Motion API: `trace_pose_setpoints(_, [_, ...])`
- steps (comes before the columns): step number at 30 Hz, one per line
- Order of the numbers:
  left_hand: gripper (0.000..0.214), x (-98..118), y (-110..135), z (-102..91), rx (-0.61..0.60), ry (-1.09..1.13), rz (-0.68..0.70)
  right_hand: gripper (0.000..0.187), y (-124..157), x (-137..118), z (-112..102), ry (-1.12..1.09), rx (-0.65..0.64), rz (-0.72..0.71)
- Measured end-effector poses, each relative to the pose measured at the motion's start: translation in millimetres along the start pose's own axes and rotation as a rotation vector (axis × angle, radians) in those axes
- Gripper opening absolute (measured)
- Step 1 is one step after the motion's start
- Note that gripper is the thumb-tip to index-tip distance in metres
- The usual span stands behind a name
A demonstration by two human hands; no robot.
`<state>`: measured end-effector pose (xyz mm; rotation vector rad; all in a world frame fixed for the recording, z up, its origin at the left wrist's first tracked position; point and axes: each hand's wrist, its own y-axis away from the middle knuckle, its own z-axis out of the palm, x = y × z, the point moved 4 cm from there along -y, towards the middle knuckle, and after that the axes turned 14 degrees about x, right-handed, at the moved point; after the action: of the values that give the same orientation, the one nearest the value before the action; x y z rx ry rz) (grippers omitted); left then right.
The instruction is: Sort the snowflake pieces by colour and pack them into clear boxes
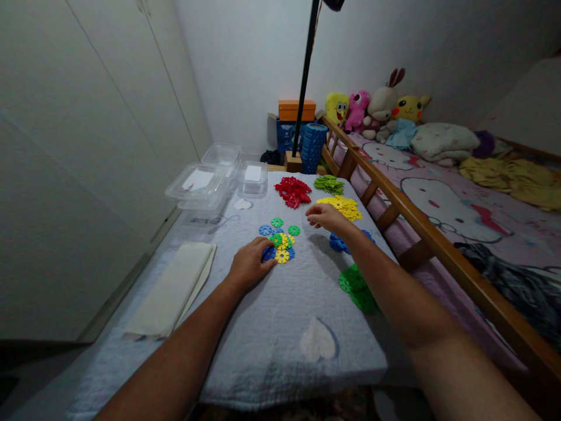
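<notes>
In the head view, the blue pile (337, 242) and the green pile (357, 286), right of centre, are partly covered by the right forearm. The yellow pile (346, 206) is overlapped slightly at its lower edge. The black pole (305, 76) is cut off by the top of the frame, and both forearms are cut off at the bottom. The papers on the clear containers (199, 190) at centre left cannot be read.

The left hand (253, 263) is lowered at the centre, thumb and fingers parted and resting at the left side of the mixed flower-shaped discs (284, 240); whether one is gripped cannot be told. The right hand (322, 216) is raised right of centre, its fingers loosely bent; whether anything is held cannot be made out.

The counter (280, 339) is bounded by its near edge at the bottom and by the wooden bed rail (421, 234) along the right. Between the forearms, at lower centre, grey cloth with a pale heart (317, 340) is seen. The red pile (293, 192) is set beyond the discs.
</notes>
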<state>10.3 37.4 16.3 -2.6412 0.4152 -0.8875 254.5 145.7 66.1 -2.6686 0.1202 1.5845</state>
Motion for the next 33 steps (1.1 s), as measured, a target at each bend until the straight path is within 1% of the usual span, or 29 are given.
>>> trace_pose_setpoints(1, [0.04,0.5,-0.1,-0.3,0.004,0.011,0.005,0.01,7.7,-5.6,13.3,0.113,-0.106,-0.104])
trace_pose_setpoints(2, [0.04,0.8,-0.1,-0.5,0.007,0.019,0.008,0.01,15.2,-10.2,25.8,0.218,-0.183,-0.213])
trace_pose_setpoints(4, [0.039,0.7,-0.1,-0.3,0.012,0.027,0.01,0.016,27.1,-15.4,46.3,0.37,-0.232,-0.38])
trace_pose_setpoints(6, [0.039,0.0,-0.1,0.3,0.014,0.023,0.01,0.028,35.0,-15.6,62.3,0.472,-0.237,-0.482])
trace_pose_setpoints(7, [0.039,-0.2,0.0,0.6,0.014,0.021,0.01,0.032,37.6,-14.3,68.5,0.512,-0.237,-0.513])
trace_pose_setpoints(9, [0.04,-0.7,0.1,1.2,0.016,0.017,0.009,0.034,40.4,-10.8,77.1,0.569,-0.231,-0.546])
trace_pose_setpoints(13, [0.04,-1.6,0.7,2.5,0.01,0.011,0.011,0.036,39.9,-4.9,79.5,0.567,-0.194,-0.516])
trace_pose_setpoints(18, [0.041,-1.3,1.1,2.8,0.001,-0.008,0.025,0.039,35.8,-0.1,69.0,0.439,-0.173,-0.413])
trace_pose_setpoints(20, [0.041,0.1,0.9,1.9,0.001,-0.013,0.035,0.035,33.6,2.4,63.2,0.373,-0.157,-0.351])
trace_pose_setpoints(24, [0.039,2.6,0.3,-0.1,-0.002,-0.019,0.035,0.021,27.5,5.9,49.9,0.228,-0.099,-0.233])
trace_pose_setpoints(26, [0.039,2.9,0.4,-0.3,-0.007,-0.019,0.035,0.018,21.7,8.7,40.6,0.134,-0.061,-0.145])
trace_pose_setpoints(28, [0.04,2.6,0.6,0.1,-0.009,-0.02,0.035,0.016,12.4,14.5,25.4,0.029,0.044,-0.014])
trace_pose_setpoints(30, [0.04,1.6,0.8,0.6,-0.006,-0.022,0.031,0.014,0.6,22.2,3.4,-0.058,0.217,0.106])
trace_pose_setpoints(31, [0.04,1.2,0.8,0.9,-0.005,-0.022,0.029,0.014,-5.7,25.9,-9.0,-0.081,0.303,0.138])
trace_pose_setpoints(33, [0.04,0.5,0.9,1.3,0.0,-0.017,0.025,0.013,-18.9,32.8,-33.8,-0.104,0.436,0.175])
